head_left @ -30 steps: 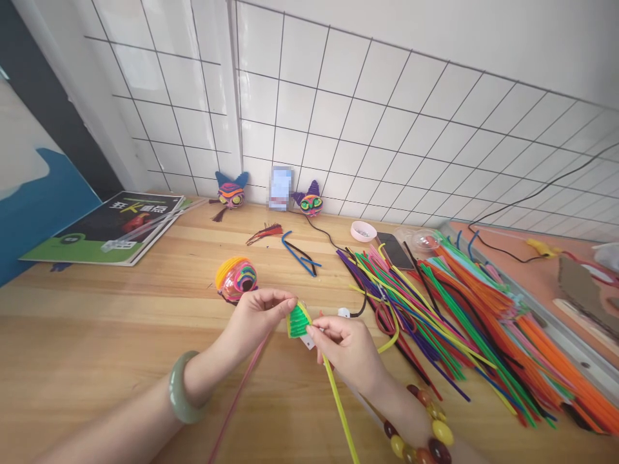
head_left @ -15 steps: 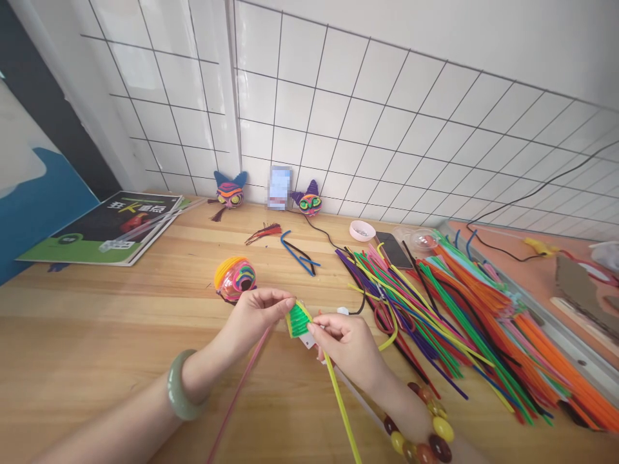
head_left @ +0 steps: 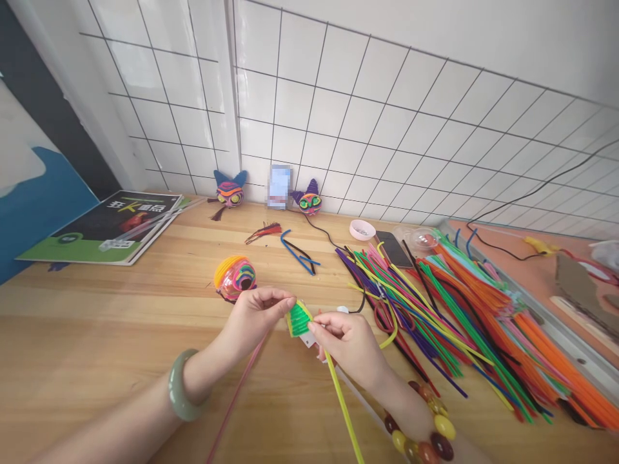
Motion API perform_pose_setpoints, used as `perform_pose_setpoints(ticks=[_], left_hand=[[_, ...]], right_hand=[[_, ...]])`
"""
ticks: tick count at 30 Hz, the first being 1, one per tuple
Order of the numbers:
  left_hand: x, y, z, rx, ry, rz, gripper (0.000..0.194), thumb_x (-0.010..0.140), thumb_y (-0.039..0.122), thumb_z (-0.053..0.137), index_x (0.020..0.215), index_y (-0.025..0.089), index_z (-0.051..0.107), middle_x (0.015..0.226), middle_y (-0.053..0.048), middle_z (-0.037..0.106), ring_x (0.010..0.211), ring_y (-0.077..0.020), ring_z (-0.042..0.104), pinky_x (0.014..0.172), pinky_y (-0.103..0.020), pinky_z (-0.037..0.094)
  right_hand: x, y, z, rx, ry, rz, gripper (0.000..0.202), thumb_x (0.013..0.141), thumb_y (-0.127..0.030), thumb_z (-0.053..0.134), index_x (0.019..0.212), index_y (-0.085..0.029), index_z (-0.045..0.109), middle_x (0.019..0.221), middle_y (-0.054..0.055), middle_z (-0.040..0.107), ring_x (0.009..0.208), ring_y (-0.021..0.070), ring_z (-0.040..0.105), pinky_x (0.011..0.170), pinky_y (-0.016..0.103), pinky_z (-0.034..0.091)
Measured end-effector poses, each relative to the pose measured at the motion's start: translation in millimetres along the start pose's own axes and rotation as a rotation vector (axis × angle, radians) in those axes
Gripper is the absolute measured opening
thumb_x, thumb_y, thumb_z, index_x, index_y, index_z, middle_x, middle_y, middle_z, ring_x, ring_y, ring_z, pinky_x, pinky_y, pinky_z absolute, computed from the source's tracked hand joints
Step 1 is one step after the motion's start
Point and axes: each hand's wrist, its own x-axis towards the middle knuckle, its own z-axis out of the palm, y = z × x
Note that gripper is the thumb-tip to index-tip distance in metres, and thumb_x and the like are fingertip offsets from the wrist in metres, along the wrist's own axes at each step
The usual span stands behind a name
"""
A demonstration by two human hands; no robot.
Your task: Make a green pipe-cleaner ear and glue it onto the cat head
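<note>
Left hand [head_left: 258, 316] on my remote feed pinches one green piece [head_left: 300, 322] with yellow edging near its top; right hand [head_left: 349, 343] pinches the same piece at its right edge, one yellow pipe cleaner [head_left: 343, 399] trailing below, so I log the piece between the two, over the table [head_left: 120, 309]. I count one partly wrapped ball [head_left: 231, 277] just beyond the left hand, two eared heads [head_left: 231, 193] by the wall [head_left: 329, 109], one pink bowl [head_left: 362, 231].
</note>
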Motion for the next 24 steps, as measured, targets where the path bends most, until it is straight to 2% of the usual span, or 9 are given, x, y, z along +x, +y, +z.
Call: perform_pose_setpoints(ticks=[9,14,18,24], left_hand=[[1.6,-7.0,-6.8,0.019,-0.063,-0.063,0.016,0.066,0.029,0.067,0.070,0.013,0.069,0.051,0.001,0.060,0.045,-0.0079,0.046,0.046,-0.020,0.037],[1.1,-5.0,-3.6,0.035,-0.036,-0.008,0.015,0.064,0.028,0.069,0.068,0.013,0.068,0.057,-0.001,0.062,0.050,-0.0089,0.049,0.049,-0.020,0.040],[0.1,-6.0,-1.9,0.095,-0.027,0.043,0.015,0.067,0.028,0.066,0.066,0.013,0.067,0.056,0.001,0.059,0.048,-0.0082,0.047,0.046,-0.019,0.038],[0.4,-6.9,-0.5,0.071,-0.017,0.031,0.014,0.067,0.026,0.065,0.066,0.012,0.066,0.055,0.000,0.059,0.047,-0.0082,0.048,0.045,-0.019,0.040]], right_hand=[[0.4,1.0,-1.9,-0.002,0.015,-0.025,0.023,0.078,-0.031,0.051,0.072,-0.013,0.064,0.047,0.000,0.055,0.041,0.0104,0.050,0.043,0.020,0.040],[0.6,-0.1,-1.6,0.001,0.016,-0.014,0.023,0.078,-0.031,0.051,0.072,-0.013,0.064,0.046,-0.001,0.054,0.040,0.0104,0.050,0.043,0.020,0.041],[0.5,-1.4,-1.2,-0.007,0.019,-0.014,0.022,0.078,-0.030,0.051,0.070,-0.013,0.064,0.045,-0.001,0.054,0.040,0.0100,0.050,0.043,0.020,0.039],[0.4,-2.4,-0.9,0.011,0.016,-0.005,0.022,0.078,-0.030,0.051,0.071,-0.013,0.063,0.046,-0.001,0.054,0.041,0.0097,0.050,0.043,0.020,0.038]])
